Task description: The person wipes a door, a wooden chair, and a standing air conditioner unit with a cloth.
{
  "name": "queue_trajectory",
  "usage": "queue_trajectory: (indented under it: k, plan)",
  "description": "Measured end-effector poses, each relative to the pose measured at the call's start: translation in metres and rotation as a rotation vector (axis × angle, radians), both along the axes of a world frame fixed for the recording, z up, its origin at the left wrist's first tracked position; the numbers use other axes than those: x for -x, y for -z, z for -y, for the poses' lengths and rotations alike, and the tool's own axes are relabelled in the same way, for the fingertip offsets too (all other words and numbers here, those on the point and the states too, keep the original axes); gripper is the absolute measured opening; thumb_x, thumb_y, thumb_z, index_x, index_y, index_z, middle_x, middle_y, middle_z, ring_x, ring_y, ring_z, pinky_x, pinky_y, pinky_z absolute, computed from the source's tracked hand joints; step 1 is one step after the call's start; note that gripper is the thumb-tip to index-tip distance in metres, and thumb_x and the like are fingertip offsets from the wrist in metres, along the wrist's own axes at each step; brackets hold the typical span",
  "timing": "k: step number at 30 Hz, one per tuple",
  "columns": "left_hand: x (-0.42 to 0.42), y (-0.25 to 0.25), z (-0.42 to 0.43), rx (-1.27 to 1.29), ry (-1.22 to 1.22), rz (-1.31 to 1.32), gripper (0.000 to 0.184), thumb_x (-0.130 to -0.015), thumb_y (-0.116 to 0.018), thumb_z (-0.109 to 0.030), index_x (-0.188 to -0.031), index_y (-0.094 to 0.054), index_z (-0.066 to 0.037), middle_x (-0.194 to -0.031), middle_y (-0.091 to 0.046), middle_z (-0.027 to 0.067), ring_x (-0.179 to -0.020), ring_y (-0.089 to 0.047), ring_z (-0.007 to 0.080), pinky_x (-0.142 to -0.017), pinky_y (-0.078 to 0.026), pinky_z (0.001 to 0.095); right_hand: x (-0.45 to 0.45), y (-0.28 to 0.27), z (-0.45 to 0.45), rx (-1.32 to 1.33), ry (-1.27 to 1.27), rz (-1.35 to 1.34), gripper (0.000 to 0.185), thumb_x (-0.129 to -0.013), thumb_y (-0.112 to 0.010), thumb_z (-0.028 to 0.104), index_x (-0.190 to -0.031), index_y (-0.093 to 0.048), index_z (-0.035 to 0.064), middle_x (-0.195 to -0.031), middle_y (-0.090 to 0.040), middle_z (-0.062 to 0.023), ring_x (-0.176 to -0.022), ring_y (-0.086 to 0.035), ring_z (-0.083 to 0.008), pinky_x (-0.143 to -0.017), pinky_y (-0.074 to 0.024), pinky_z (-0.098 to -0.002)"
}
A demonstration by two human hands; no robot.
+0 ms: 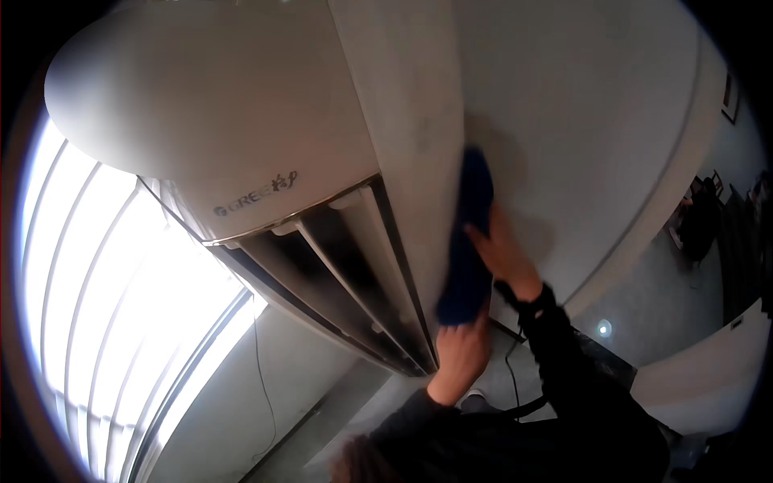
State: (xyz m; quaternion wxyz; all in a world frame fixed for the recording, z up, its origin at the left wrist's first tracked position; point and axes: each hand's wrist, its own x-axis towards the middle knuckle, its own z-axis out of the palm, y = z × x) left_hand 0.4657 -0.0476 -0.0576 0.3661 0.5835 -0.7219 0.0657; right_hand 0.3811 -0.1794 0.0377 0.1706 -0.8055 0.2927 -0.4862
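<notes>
A blue cloth (467,241) lies stretched along the side of a white standing air conditioner (415,105), close to the wall. My left hand (463,358) grips the cloth's lower end, fingers closed on it. Farther up, my right hand (506,253) is at the cloth's right edge, its thumb over the cloth; its other fingers are partly hidden and blurred. The unit's dark louvred vent (338,266), under a printed logo, is left of both hands.
A bright window with curved-looking bars (121,298) fills the left side. A thin cable (258,378) hangs on the wall below it. Another cable (513,374) runs beneath my hands. A white wall (596,121) stands at the right, with dark furniture (696,221) beyond.
</notes>
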Motion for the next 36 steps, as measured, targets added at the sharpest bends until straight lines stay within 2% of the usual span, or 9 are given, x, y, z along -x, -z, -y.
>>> queue_trajectory:
  k: [4, 10, 14, 16, 19, 24, 30, 35, 36]
  plan:
    - [-0.017, -0.003, 0.011, 0.074, 0.013, 0.005, 0.052, -0.072, -0.054, -0.007, -0.123, -0.056, -0.016, -0.075, -0.059, 0.0170, -0.067, -0.058, 0.0330, -0.059, -0.046, 0.0407, -0.015, 0.003, 0.011, 0.198, 0.104, -0.002, 0.060, -0.089, -0.054, 0.018, -0.137, -0.026, -0.0046, -0.138, -0.035, -0.0260, -0.129, -0.032, -0.0382, -0.108, -0.0240, -0.0396]
    - [-0.061, -0.004, 0.038, 0.154, 0.037, 0.007, 0.053, -0.071, -0.054, -0.007, -0.123, -0.057, -0.017, -0.072, -0.059, 0.0164, -0.065, -0.058, 0.0325, -0.058, -0.046, 0.0407, -0.054, -0.007, 0.029, 0.113, 0.062, -0.004, 0.069, -0.091, -0.055, 0.023, -0.140, -0.018, -0.0090, -0.145, -0.023, -0.0263, -0.137, -0.020, -0.0343, -0.112, -0.0152, -0.0383]
    - [-0.108, 0.031, 0.028, 0.056, -0.003, 0.018, 0.049, -0.075, -0.053, -0.008, -0.124, -0.055, -0.010, -0.097, -0.059, 0.0177, -0.087, -0.058, 0.0340, -0.075, -0.046, 0.0426, -0.093, -0.010, 0.046, -0.148, -0.033, 0.108, 0.053, -0.090, -0.056, 0.023, -0.130, -0.039, -0.0069, -0.141, -0.030, -0.0276, -0.134, -0.026, -0.0388, -0.108, -0.0248, -0.0404]
    - [-0.139, 0.033, 0.028, 0.043, 0.011, 0.016, 0.044, -0.075, -0.056, -0.007, -0.118, -0.056, -0.002, -0.112, -0.058, 0.0171, -0.103, -0.055, 0.0353, -0.086, -0.042, 0.0463, -0.145, 0.063, -0.030, 0.280, 0.006, -0.084, 0.043, -0.088, -0.058, 0.021, -0.120, -0.048, -0.0062, -0.140, -0.031, -0.0274, -0.133, -0.027, -0.0402, -0.106, -0.0300, -0.0412]
    - [-0.197, 0.016, 0.042, 0.079, 0.187, -0.170, 0.041, -0.071, -0.060, -0.005, -0.111, -0.058, -0.001, -0.109, -0.058, 0.0190, -0.101, -0.055, 0.0374, -0.085, -0.043, 0.0460, -0.186, 0.051, 0.007, 0.330, -0.023, -0.135, 0.041, -0.086, -0.061, 0.018, -0.117, -0.050, -0.0063, -0.140, -0.030, -0.0270, -0.134, -0.027, -0.0394, -0.107, -0.0289, -0.0417]
    - [-0.148, -0.002, 0.012, 0.157, 0.120, -0.251, 0.042, -0.071, -0.062, -0.005, -0.112, -0.054, 0.000, -0.112, -0.055, 0.0214, -0.104, -0.051, 0.0420, -0.089, -0.040, 0.0457, -0.155, 0.003, -0.018, 0.031, -0.168, 0.125, 0.063, -0.085, -0.058, 0.013, -0.136, -0.027, -0.0081, -0.145, -0.021, -0.0271, -0.136, -0.021, -0.0391, -0.111, -0.0190, -0.0385]
    - [-0.091, 0.033, -0.034, 0.113, 0.271, -0.638, 0.039, -0.079, -0.061, -0.007, -0.114, -0.052, 0.005, -0.112, -0.056, 0.0214, -0.102, -0.053, 0.0358, -0.086, -0.040, 0.0389, -0.094, 0.099, -0.066, -0.330, -0.060, 0.162, 0.059, -0.093, -0.045, 0.019, -0.138, -0.019, -0.0109, -0.142, -0.025, -0.0295, -0.135, -0.024, -0.0378, -0.110, -0.0184, -0.0356]
    - [-0.079, 0.169, -0.056, -0.884, 0.292, -1.286, 0.035, -0.086, -0.052, -0.014, -0.116, -0.053, 0.004, -0.114, -0.057, 0.0166, -0.105, -0.054, 0.0266, -0.088, -0.041, 0.0350, -0.047, 0.253, -0.115, -0.824, 0.093, 0.030, 0.063, -0.096, -0.041, 0.033, -0.139, -0.021, -0.0083, -0.141, -0.030, -0.0275, -0.133, -0.028, -0.0365, -0.109, -0.0208, -0.0354]
    - [-0.076, 0.175, -0.062, -0.943, 0.206, -1.722, 0.034, -0.086, -0.051, -0.014, -0.115, -0.053, 0.003, -0.113, -0.058, 0.0147, -0.104, -0.055, 0.0256, -0.089, -0.041, 0.0354, -0.039, 0.271, -0.124, -0.927, 0.164, -0.069, 0.065, -0.096, -0.041, 0.037, -0.139, -0.023, -0.0078, -0.142, -0.029, -0.0268, -0.133, -0.029, -0.0360, -0.108, -0.0214, -0.0355]
